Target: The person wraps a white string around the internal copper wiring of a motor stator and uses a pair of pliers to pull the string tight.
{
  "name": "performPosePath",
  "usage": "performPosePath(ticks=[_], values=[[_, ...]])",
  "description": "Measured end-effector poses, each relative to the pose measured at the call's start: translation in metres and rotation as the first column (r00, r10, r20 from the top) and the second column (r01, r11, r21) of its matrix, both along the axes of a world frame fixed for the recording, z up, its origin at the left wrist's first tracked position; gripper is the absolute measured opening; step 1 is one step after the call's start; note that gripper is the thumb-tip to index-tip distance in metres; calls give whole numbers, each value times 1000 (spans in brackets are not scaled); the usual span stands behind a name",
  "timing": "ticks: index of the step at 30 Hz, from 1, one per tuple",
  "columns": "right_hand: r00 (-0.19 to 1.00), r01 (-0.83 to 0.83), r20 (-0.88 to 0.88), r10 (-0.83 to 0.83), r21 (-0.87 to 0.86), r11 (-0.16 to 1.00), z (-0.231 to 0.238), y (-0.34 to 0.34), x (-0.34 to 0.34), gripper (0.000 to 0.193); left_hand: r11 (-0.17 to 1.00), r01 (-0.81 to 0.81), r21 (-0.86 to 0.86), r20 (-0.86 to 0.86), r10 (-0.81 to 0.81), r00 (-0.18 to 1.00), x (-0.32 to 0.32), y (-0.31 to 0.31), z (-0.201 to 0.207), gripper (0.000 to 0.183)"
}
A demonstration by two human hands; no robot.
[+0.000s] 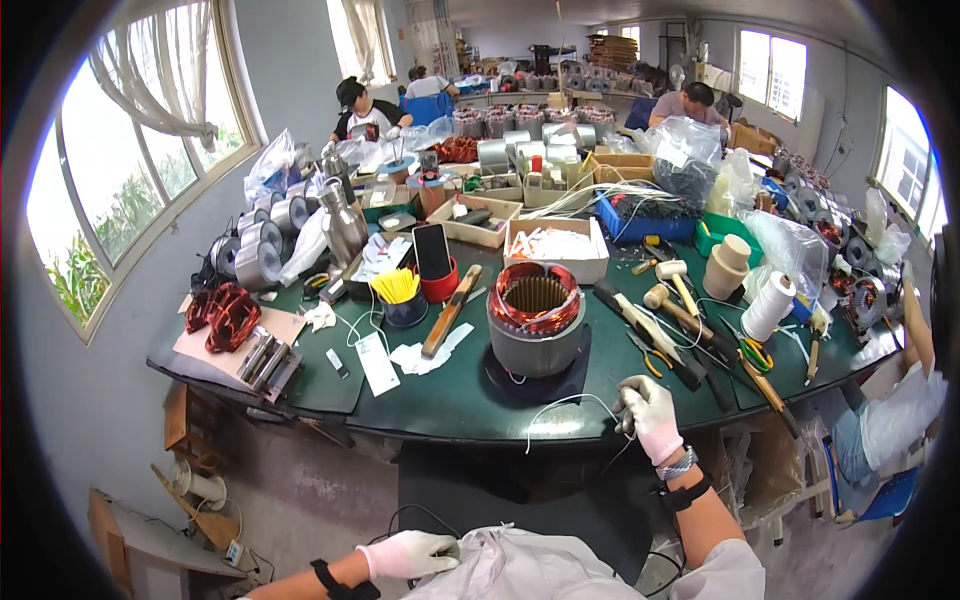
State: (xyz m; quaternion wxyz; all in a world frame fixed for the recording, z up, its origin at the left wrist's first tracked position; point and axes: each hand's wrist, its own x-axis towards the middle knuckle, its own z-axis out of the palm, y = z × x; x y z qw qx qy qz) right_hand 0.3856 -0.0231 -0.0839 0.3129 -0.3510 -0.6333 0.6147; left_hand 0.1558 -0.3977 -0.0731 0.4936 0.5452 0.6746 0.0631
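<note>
My right hand [648, 412], in a white glove with grey fingertips, is closed in a pinch over the table's front edge. From its fingers a thin white cord [560, 402] arcs left and droops over the edge. A dark thin end hangs below the same fingers; what it is I cannot make out. Low in front of my body, my gloved left hand [410, 553] lies against my light grey garment, fingertips hidden. Beyond the right hand stands a motor stator [537, 335], a grey metal ring with copper windings round its top, on a dark pad [570, 388].
Mallets [680, 288], pliers [650, 354] and a white thread cone [768, 308] lie or stand right of the stator. Left are a wooden stick [452, 312], a cup of yellow strips [400, 298] and copper coils [228, 318]. Boxes crowd behind; other people work farther back and at right.
</note>
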Motion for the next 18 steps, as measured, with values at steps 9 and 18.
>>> performPosePath(ticks=[9, 18], values=[[1000, -14, 19, 13, 68, 998, -21, 13, -24, 19, 974, -187, 128, -46, 194, 980, 0, -58, -35, 35], [982, 87, -168, -91, -32, 996, -35, 22, -34, 23, 973, -206, 101, -173, 221, 960, -39, -32, 10, 34]])
